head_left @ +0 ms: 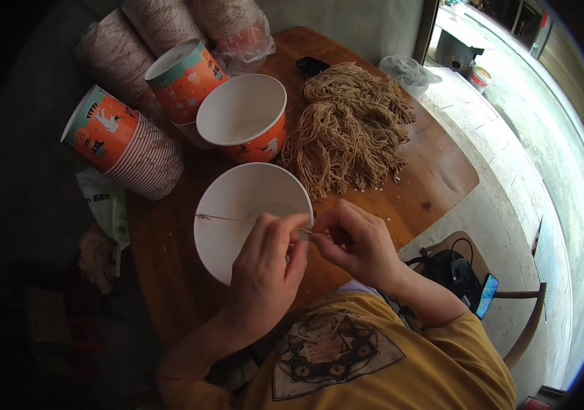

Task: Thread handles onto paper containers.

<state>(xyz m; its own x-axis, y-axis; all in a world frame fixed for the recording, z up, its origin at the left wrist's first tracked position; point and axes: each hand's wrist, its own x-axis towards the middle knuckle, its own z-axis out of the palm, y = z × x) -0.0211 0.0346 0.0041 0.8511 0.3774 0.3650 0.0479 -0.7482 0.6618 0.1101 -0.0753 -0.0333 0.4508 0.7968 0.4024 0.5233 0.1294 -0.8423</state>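
Both hands meet over the near right rim of an open white paper bucket (227, 242). My left hand (265, 270) pinches a thin tan string (220, 218), whose loose end sticks out to the left across the bucket's mouth. My right hand (357, 242) is closed, thumb against forefinger, on the same string just right of the left fingertips. Only a short bit of string shows between the hands; whether it is knotted I cannot tell. Beyond them lies a big heap of tan strings (357, 126) on the wooden table (435, 184).
Another orange paper bucket (265, 140) stands behind the near one. Stacked buckets (124, 140) lean at the left, with wrapped stacks (162, 24) behind. A black object (312, 66) lies by the heap. On a chair at the right are a black bag (449, 273) and a phone (487, 296).
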